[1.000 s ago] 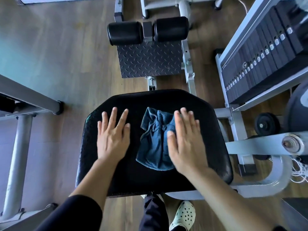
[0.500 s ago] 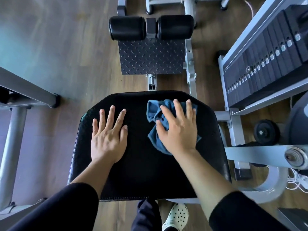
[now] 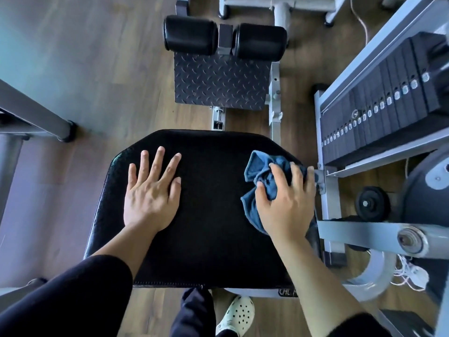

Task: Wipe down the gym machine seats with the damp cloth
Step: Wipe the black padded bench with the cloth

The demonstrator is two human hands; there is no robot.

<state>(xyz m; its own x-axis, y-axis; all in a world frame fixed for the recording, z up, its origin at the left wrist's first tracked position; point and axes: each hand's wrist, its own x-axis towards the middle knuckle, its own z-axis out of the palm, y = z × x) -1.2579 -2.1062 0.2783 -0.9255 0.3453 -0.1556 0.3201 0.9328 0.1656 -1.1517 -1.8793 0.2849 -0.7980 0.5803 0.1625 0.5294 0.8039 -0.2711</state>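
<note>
Over the last second the right hand (image 3: 286, 203) has carried the blue cloth (image 3: 257, 171) from the middle of the seat out to its 3 o'clock edge, while the left hand (image 3: 151, 190) has stayed flat where it was.

The wooden floor (image 3: 97, 69) fills the view behind everything. The black padded seat (image 3: 213, 239) lies at the centre of the head view, its wide surface dull and finely textured. At 2 o'clock from it stands the weight stack (image 3: 376, 113), dark plates in a row inside a pale grey frame. At 12 o'clock is the diamond-pattern footplate (image 3: 218, 81), and just beyond that a pair of black roller pads (image 3: 190, 35) sits side by side on a central bracket.

The left hand rests palm down on the seat at about 9 o'clock of its centre, fingers straight and spread apart, holding nothing. The right hand lies on the seat's right edge, its fingers bent over the bunched cloth and its thumb pressed into a fold, so the cloth is gripped against the padding. Part of the cloth sticks out from under the hand toward 11 o'clock; the rest is hidden beneath the palm. The little finger reaches the seat's rim, close to the grey frame.

A small black weight plate (image 3: 371, 203) lies on the floor at 3 o'clock of the seat. A white perforated clog (image 3: 237, 314) shows at 6 o'clock, below the seat's near edge.
</note>
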